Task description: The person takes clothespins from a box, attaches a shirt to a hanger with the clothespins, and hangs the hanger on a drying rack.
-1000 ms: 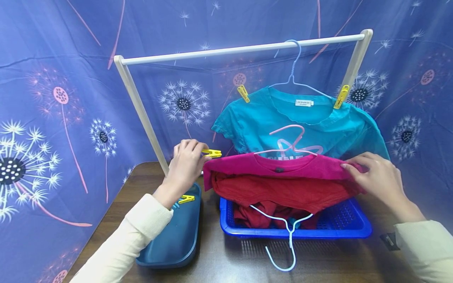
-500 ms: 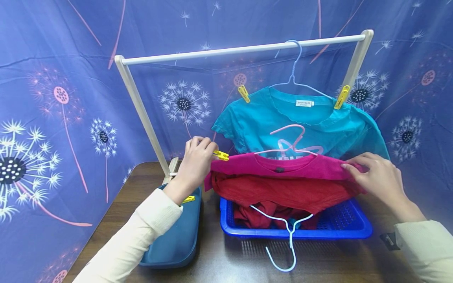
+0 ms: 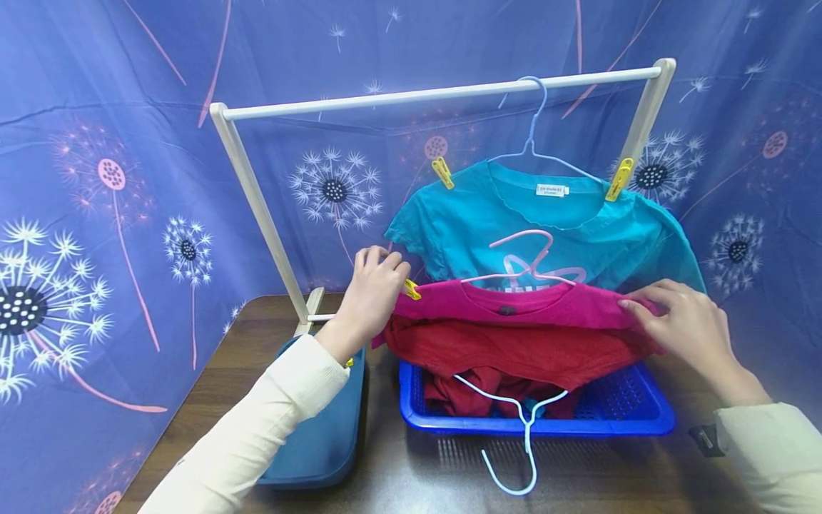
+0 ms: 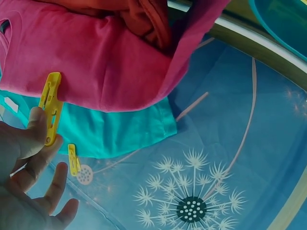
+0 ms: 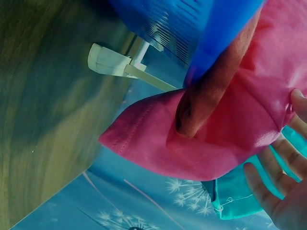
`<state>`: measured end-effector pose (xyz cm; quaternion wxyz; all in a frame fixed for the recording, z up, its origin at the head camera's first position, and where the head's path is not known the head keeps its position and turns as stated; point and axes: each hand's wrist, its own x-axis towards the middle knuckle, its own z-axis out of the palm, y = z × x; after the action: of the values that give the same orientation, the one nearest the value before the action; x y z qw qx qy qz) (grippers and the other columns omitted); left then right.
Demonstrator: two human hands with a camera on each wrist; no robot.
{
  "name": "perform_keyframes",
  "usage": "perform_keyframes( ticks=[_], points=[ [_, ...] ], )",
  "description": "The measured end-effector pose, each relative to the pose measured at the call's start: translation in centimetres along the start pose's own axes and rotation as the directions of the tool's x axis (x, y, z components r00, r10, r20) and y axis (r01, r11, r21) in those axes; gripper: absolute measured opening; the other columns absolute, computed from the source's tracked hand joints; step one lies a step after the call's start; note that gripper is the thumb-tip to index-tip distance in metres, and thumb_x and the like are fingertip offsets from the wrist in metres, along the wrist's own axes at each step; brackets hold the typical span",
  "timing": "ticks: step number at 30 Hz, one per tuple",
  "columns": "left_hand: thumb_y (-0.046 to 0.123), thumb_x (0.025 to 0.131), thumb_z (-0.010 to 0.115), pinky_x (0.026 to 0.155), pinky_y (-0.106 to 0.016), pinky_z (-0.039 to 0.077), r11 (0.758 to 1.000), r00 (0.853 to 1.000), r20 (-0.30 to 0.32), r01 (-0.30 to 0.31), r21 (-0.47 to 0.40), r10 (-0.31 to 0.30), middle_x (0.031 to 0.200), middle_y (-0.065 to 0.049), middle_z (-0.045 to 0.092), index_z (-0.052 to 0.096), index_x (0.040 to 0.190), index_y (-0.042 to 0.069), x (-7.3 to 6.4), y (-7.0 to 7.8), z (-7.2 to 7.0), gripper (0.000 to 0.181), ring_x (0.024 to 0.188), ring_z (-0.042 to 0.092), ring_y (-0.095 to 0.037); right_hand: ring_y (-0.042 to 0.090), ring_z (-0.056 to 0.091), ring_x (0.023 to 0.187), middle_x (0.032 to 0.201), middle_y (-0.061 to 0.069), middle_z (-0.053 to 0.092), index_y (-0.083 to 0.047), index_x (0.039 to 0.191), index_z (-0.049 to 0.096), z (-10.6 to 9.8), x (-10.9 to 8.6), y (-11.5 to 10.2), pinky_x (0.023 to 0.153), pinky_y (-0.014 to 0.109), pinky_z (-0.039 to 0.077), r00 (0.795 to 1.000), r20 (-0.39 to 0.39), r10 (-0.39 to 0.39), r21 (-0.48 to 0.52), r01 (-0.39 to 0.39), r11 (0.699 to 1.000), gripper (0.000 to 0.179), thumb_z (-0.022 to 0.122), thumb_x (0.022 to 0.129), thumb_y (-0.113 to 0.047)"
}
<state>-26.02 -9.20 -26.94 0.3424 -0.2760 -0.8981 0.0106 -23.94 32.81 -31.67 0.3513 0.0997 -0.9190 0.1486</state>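
My left hand point(image 3: 374, 293) pinches a yellow clothespin point(image 4: 50, 109) between thumb and forefinger. In the left wrist view the clothespin's tip lies over the shoulder edge of a magenta T-shirt point(image 3: 437, 301); whether it grips the cloth I cannot tell. At the opposite shoulder my right hand point(image 3: 683, 325) pinches the T-shirt's cloth between thumb and fingers. A pink hanger point(image 3: 546, 246) sticks up out of the neckline. In front of the T-shirt lies a red garment point(image 3: 514, 350), with a pale blue hanger point(image 3: 528, 435) hanging upside down below it.
A turquoise T-shirt point(image 3: 443, 221) with two yellow clothespins hangs on a wooden rack point(image 3: 385, 98) behind. Beneath the clothes stands a blue basket point(image 3: 475, 422) holding red cloth. A dark teal tray point(image 3: 321, 450) is at the left, partly hidden by my left forearm.
My left hand has moved right with the clothespin, from beside the magenta T-shirt to its shoulder edge. The right hand keeps its place on the cloth.
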Motion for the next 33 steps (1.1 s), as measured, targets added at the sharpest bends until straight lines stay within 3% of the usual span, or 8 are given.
perform_keyframes(
  ticks=[7,13,22,27,33],
  points=[
    [0.017,0.079,0.066,0.094,-0.048,0.034,0.999,1.000,-0.008,-0.003,0.046,0.003,0.087,-0.003,0.058,0.062,0.082,0.009,0.1,0.2,0.2,0.010,0.103,0.050,-0.028,0.034,0.059,0.080,0.086,0.014,0.067,-0.011,0.085,0.071,0.1,-0.1,0.0,0.049,0.047,0.039,1.000,0.002,0.010,-0.001,-0.010,1.000,0.022,0.070,0.077,-0.031],
    [0.022,0.077,0.071,0.092,-0.048,0.037,0.997,1.000,-0.011,-0.004,0.076,0.005,0.087,-0.004,0.059,0.063,0.085,0.010,-0.1,0.1,0.1,0.016,0.101,0.051,-0.026,0.033,0.059,0.080,0.085,0.013,0.067,-0.011,0.085,0.071,0.1,0.0,0.1,0.048,0.044,0.038,1.000,-0.005,0.009,0.002,-0.009,1.000,0.021,0.071,0.076,-0.030],
    [0.030,0.080,0.070,0.090,-0.046,0.038,0.999,0.999,0.028,0.041,0.026,-0.041,0.098,-0.004,0.063,0.059,0.105,0.013,-0.6,-0.4,0.0,0.032,0.104,0.051,-0.026,0.033,0.059,0.079,0.084,0.012,0.067,-0.012,0.084,0.071,0.1,0.1,0.2,0.048,0.045,0.038,1.000,-0.008,0.011,0.003,-0.011,1.000,0.020,0.070,0.077,-0.031],
    [0.031,0.080,0.069,0.089,-0.047,0.038,0.997,0.996,0.046,0.078,0.017,-0.079,0.096,-0.005,0.062,0.058,0.106,0.012,-1.2,-1.1,0.0,0.034,0.101,0.052,-0.027,0.034,0.060,0.079,0.084,0.011,0.067,-0.013,0.083,0.071,0.1,0.2,0.1,0.048,0.048,0.037,1.000,-0.002,0.019,0.003,-0.019,1.000,0.020,0.069,0.078,-0.032],
    [0.027,0.082,0.068,0.088,-0.047,0.036,0.986,0.985,0.084,0.155,-0.058,-0.150,0.100,-0.007,0.063,0.059,0.109,0.011,-2.7,-2.3,0.4,0.033,0.098,0.051,-0.028,0.034,0.059,0.079,0.085,0.011,0.067,-0.013,0.084,0.071,0.1,0.2,0.2,0.047,0.045,0.037,1.000,0.003,0.023,-0.001,-0.023,1.000,0.021,0.069,0.078,-0.033]
  ],
)
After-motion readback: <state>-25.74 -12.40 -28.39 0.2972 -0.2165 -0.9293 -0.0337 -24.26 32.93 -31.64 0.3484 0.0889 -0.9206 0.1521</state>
